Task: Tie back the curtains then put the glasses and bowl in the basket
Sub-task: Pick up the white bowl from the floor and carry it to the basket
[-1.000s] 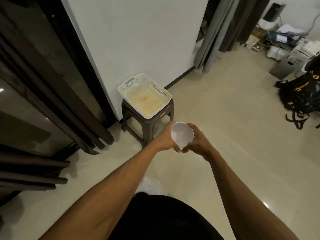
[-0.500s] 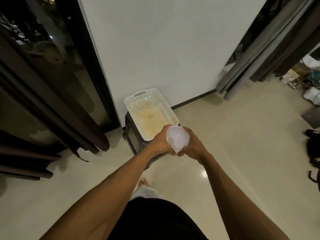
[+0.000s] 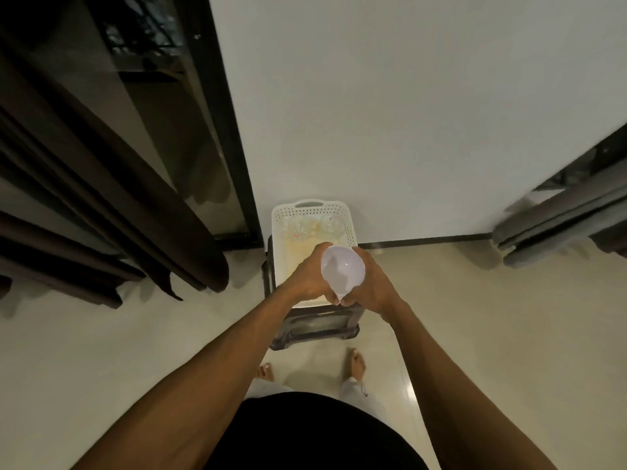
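bowl over basket — drop-in pending

cradling the white bowl [image 3: 342, 274] between left hand [image 3: 305, 278] and right hand [image 3: 375, 286], both wrapped round its sides, mouth tipped up toward the camera. hovering above the near half of the white basket [image 3: 314, 208], not yet inside. two-handed probably for a gentle, level set-down next to glass. two clear glasses [image 3: 300, 227] already in at the far end, side by side under the handle — leaves the near floor of the basket free, likely the landing spot. basket up on a dark stool [image 3: 319, 325] against the wall, hence an easy downward reach. dark curtain [image 3: 135, 215] at left looks gathered; tie not visible, can't confirm. next, by judgement: lower straight down, keep off the glasses.
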`<state>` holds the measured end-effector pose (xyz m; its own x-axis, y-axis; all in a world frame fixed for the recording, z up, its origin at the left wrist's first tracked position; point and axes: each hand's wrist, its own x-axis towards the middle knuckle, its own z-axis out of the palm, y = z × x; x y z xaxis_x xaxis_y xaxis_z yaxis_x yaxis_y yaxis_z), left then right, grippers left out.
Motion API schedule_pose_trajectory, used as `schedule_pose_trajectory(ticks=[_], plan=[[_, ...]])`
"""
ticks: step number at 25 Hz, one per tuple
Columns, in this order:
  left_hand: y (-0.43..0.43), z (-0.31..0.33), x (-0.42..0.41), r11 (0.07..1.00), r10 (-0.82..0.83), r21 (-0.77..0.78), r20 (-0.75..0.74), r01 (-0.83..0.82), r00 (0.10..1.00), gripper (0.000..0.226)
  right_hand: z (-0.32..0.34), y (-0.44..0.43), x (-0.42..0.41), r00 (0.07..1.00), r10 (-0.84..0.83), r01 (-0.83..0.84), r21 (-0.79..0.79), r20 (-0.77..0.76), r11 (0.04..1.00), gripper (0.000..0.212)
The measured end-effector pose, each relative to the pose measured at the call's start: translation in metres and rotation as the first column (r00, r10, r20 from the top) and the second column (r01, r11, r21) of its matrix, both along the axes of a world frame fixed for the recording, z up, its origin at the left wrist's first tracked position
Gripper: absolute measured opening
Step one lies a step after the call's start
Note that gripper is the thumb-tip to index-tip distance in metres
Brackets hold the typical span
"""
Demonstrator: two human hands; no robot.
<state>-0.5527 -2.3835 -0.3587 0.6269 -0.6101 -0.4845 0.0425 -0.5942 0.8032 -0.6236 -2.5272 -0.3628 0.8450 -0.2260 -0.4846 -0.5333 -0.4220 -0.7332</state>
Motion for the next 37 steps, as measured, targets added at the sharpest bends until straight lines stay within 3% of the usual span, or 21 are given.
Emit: schedule_pose_trajectory(ticks=[1, 5, 9, 10, 13, 16, 20, 22, 26, 28, 31, 37], plan=[[-0.009, 0.004, -0.001, 0.997, 0.074, -0.009, -0.024, -0.075, 0.997, 0.094, 0.001, -0.007, 0.008, 0.999, 0.049, -0.049, 0.011, 0.004, 0.999, 0.075], [-0.032, 0.002, -0.003, 0.942, 0.336, 0.014, -0.103, -0.336, 0.936, 0.074, -0.009, -0.036, 0.034, 0.962, 0.27, -0.27, -0.001, 0.046, 0.963, 0.082], [-0.027, -0.005, 0.001, 0.932, 0.362, 0.059, -0.082, -0.358, 0.928, 0.109, -0.021, -0.041, 0.048, 0.945, 0.32, -0.325, 0.076, 0.068, 0.943, 0.077], [-0.027, -0.007, 0.005, 0.924, 0.381, 0.064, -0.109, -0.376, 0.918, 0.108, -0.027, -0.042, 0.052, 0.946, 0.317, -0.323, 0.107, 0.07, 0.94, 0.08], [-0.031, -0.012, 0.019, 0.871, 0.485, 0.064, -0.258, -0.486, 0.835, 0.069, -0.045, -0.034, 0.061, 0.969, 0.244, -0.245, 0.153, 0.024, 0.957, 0.082], [-0.032, -0.039, 0.035, 0.889, 0.454, 0.07, -0.259, -0.453, 0.852, 0.065, -0.073, -0.028, 0.068, 0.986, 0.164, -0.158, 0.192, -0.014, 0.968, 0.079], [-0.033, -0.082, 0.052, 0.896, 0.445, 0.117, -0.225, -0.429, 0.867, 0.096, -0.114, -0.027, 0.079, 0.996, 0.089, -0.085, 0.174, -0.013, 0.981, 0.089], [-0.036, -0.105, 0.059, 0.902, 0.425, 0.158, -0.157, -0.402, 0.892, 0.106, -0.132, -0.027, 0.088, 0.995, 0.095, -0.095, 0.119, 0.013, 0.988, 0.081], [-0.048, -0.145, 0.075, 0.866, 0.496, 0.175, -0.194, -0.468, 0.846, 0.08, -0.174, -0.034, 0.105, 0.991, 0.132, -0.132, 0.015, -0.007, 0.991, 0.077], [-0.051, -0.165, 0.083, 0.866, 0.494, 0.183, -0.17, -0.465, 0.853, 0.08, -0.196, -0.035, 0.113, 0.99, 0.139, -0.139, -0.003, -0.022, 0.99, 0.082], [-0.052, -0.188, 0.094, 0.862, 0.492, 0.207, -0.13, -0.462, 0.861, 0.077, -0.221, -0.035, 0.126, 0.99, 0.136, -0.136, -0.015, -0.034, 0.991, 0.071], [-0.06, -0.214, 0.111, 0.876, 0.471, 0.174, -0.113, -0.449, 0.875, 0.076, -0.246, -0.043, 0.145, 0.988, 0.149, -0.152, -0.083, -0.039, 0.985, 0.068]])
